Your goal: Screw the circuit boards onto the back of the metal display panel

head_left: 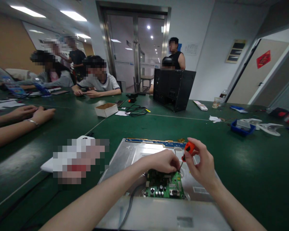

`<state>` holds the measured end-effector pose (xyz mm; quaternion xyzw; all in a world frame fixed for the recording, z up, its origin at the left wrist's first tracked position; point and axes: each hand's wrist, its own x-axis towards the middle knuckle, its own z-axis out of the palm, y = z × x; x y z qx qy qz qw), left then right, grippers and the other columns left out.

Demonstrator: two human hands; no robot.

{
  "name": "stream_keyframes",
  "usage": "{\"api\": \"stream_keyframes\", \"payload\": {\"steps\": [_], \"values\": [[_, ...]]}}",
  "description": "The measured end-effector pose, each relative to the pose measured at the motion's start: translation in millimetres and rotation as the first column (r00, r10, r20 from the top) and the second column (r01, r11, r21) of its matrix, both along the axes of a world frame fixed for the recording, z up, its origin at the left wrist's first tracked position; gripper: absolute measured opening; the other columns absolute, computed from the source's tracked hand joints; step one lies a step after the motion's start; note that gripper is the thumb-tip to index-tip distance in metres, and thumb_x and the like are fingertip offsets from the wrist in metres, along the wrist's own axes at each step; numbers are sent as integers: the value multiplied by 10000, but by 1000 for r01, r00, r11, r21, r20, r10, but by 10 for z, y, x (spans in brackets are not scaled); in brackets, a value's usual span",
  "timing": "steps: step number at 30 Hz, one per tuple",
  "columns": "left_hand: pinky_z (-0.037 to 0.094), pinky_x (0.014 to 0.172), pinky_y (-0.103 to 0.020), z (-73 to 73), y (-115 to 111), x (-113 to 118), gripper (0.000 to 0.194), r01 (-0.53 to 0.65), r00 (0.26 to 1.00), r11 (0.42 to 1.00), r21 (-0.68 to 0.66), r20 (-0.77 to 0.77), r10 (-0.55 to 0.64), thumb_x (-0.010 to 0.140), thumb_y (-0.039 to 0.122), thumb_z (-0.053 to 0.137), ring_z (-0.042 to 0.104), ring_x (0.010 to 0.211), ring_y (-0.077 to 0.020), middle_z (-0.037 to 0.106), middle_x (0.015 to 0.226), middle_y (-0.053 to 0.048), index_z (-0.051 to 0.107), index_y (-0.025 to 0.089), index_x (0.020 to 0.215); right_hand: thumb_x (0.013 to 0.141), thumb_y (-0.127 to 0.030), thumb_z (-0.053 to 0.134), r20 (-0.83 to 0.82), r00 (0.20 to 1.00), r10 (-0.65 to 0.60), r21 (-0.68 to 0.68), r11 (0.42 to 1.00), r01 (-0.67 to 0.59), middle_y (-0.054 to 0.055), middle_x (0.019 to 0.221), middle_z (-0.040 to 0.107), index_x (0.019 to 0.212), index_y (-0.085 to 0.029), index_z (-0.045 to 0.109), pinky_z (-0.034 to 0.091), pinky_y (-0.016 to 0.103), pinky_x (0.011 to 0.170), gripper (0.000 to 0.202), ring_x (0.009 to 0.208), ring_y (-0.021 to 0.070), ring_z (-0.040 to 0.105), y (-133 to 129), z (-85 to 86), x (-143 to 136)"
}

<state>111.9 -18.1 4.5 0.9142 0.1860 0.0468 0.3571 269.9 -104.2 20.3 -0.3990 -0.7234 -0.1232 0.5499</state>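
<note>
My right hand [203, 162] grips a screwdriver [189, 148] by its orange and black handle. Its thin shaft slants down to the upper right corner of a green circuit board [166, 186]. Close beside the shaft's tip is my left hand [165, 162], its fingers curled and pinched together over the board's top edge; whatever they hold is hidden. The board lies on a silver metal panel [202, 205], which carries a narrow blue circuit strip [146, 141] along its far edge. A grey cable [130, 205] runs from the board's left side toward me.
A white object, partly blurred out [48, 164], lies left of the panel. Farther off stand a small open box [106, 110], black cables [137, 110], a black computer case [173, 89] and a blue tray [242, 128]. Another person's hands [38, 116] rest at the left; several people are beyond.
</note>
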Motion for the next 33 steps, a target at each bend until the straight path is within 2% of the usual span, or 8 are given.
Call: {"api": "stream_keyframes", "payload": {"steps": [6,14,19,24,28,33], "values": [[443,629,-199,-28,12,10,170,14,1000,1000,19,9,-14,737,4,627,589,625,-121,688,682,16,730,136,764,949,-254,607,15,999,-30,28,999,29,-21,808,617,1262,-253,507,515,219,471,328,542,108,566,32,-34,7],[424,616,-199,16,-41,21,185,3,999,995,102,-39,1,745,4,650,605,662,-133,702,722,13,733,147,828,993,-257,492,0,1000,9,-22,1000,-9,8,844,622,1316,-238,493,515,228,481,324,552,113,577,-2,-19,-5],[390,581,-205,63,-79,28,152,13,997,984,176,-83,2,757,26,675,595,652,-137,710,738,9,731,153,817,981,-231,511,7,1000,-21,-21,1000,21,15,872,652,1301,-239,498,517,222,478,320,531,108,593,-12,-13,-1],[382,572,-212,66,-78,35,130,34,995,978,206,-94,-15,768,35,672,586,650,-140,695,731,5,720,143,822,980,-267,553,28,999,-43,35,998,42,-15,790,616,1315,-244,469,524,239,486,346,544,130,595,14,-38,5],[395,587,-228,65,-81,42,120,39,993,970,239,-118,-11,767,48,663,572,625,-144,679,703,12,712,155,784,984,-296,567,33,998,-51,40,998,50,-10,809,622,1286,-260,498,527,241,496,312,572,129,597,31,-50,6],[410,599,-236,105,-108,43,161,24,991,967,253,-136,11,755,46,665,578,620,-150,692,717,10,732,166,840,1011,-295,485,34,999,-17,8,1000,17,2,808,634,1310,-246,481,528,249,486,303,555,132,600,-3,-17,7]]}}
